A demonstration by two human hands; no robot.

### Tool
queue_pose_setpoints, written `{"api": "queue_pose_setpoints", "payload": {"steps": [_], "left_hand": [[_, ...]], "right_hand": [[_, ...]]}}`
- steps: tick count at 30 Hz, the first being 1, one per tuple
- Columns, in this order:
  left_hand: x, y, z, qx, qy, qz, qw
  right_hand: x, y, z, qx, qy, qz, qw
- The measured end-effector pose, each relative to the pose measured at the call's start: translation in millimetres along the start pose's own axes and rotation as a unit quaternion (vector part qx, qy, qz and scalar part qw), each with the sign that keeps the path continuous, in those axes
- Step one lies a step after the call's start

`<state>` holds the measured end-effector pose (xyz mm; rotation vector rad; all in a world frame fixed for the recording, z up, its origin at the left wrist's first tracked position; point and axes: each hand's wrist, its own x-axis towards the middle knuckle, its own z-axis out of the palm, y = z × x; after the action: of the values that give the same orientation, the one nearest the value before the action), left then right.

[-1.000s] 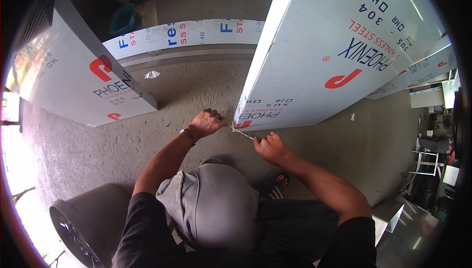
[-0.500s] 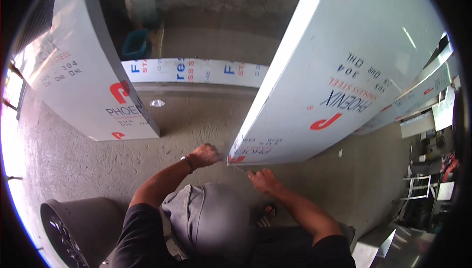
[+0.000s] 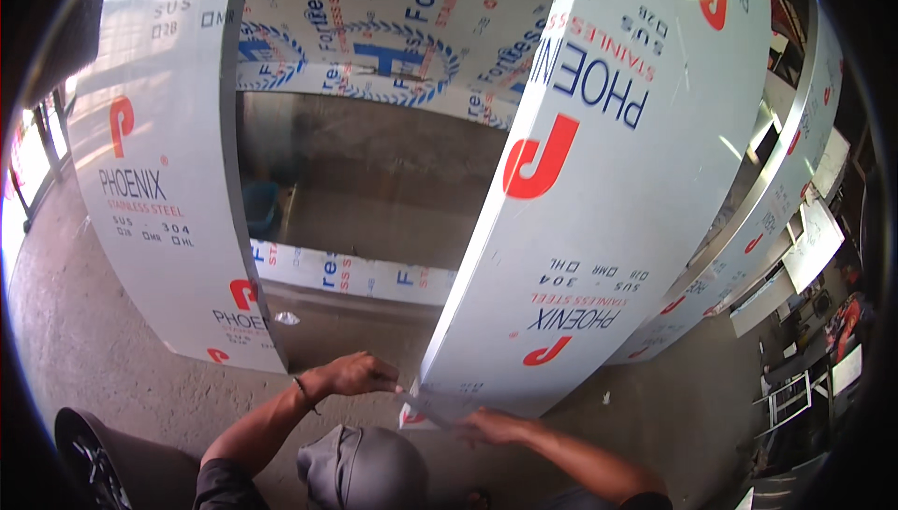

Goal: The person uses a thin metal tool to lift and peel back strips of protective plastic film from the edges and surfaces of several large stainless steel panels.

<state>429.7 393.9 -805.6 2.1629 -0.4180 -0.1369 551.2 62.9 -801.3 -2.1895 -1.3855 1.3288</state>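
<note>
My left hand (image 3: pixel 360 374) is closed, with its fingertips at one end of a thin flat metal tool (image 3: pixel 428 411), which looks like a file and is blurred. My right hand (image 3: pixel 488 427) is wrapped round the other end, its fingers smeared by motion. Between the hands the tool slants across the lower front corner of a tall metal door panel (image 3: pixel 524 342) covered in printed white film. The tool appears to touch the panel's edge there, though the exact contact is too blurred to tell. My bent knee in grey cloth (image 3: pixel 365 473) is just below the hands.
A second film-covered door panel (image 3: pixel 154 211) stands open on the left, beside a cabinet frame with a lower rail (image 3: pixel 355 276). A dark bucket (image 3: pixel 140 454) is at lower left. Crumpled foil (image 3: pixel 287 318) lies on the floor. More film-covered panels (image 3: pixel 748 239) and clutter stand at right.
My view has tipped up, so the panels and hands sit lower and more of the cabinet shows. My left hand now meets the tool's far end; earlier it was by the panel's edge.
</note>
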Motion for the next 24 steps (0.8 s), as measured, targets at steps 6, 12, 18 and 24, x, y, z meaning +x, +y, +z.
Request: {"api": "queue_pose_setpoints", "payload": {"steps": [6,12,18,24], "left_hand": [[9.7,41.4,-20.0,0.013,0.007,-0.004,1.000],[19.4,101.6,-45.5,-0.034,0.084,0.013,0.996],[30.2,121.7,-53.0,-0.126,0.198,0.018,0.972],[56.9,185.5,-64.8,-0.328,0.283,0.150,0.889]], "right_hand": [[-15.8,-21.3,-25.7,0.012,-0.028,-0.003,1.000],[-30.4,-48.4,-47.8,0.054,-0.029,0.003,0.998],[-47.0,-70.7,-74.8,0.018,0.029,-0.041,0.999],[-78.1,-117.1,-127.4,0.155,0.019,-0.147,0.977]]}}
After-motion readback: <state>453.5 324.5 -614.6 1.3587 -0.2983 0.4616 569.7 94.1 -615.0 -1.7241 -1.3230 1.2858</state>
